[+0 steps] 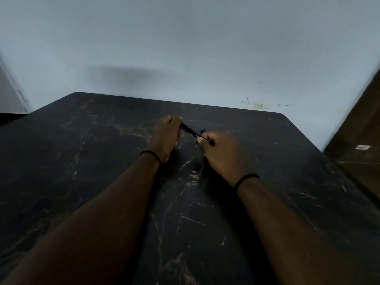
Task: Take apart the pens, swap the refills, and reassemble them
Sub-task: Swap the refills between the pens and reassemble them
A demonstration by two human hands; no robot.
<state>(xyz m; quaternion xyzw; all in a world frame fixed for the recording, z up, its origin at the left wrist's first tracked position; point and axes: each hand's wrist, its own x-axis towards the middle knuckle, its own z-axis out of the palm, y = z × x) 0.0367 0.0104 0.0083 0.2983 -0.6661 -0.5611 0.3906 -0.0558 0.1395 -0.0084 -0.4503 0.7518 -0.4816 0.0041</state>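
While you lean over the dark marbled table [102, 161], both of your hands meet above its middle, each clamped on one end of a black pen [190, 131]. Your left hand [165, 138] has its fingers curled round the far-left end of the pen, thumb on top near the tip of that end, so this grip is closed on the barrel. Your right hand [222, 153] pinches the near-right end between thumb and curled fingers, and a short dark stub of the pen pokes out past its knuckles on the right. The pen runs slanted between the two hands, higher at the left hand, lower at the right, held just above the table and not touching it. A small dark piece sticks up just beside your right thumb; it is too blurred to say what it is. Under your right hand a dark, thin shape lies on the table, hard to tell from shadow. A black band [151, 154] circles your left wrist and another black band [245, 179] your right. A pale blue wall [185, 48] stands behind the table, with a yellowish stain [258, 105] low down at the right.
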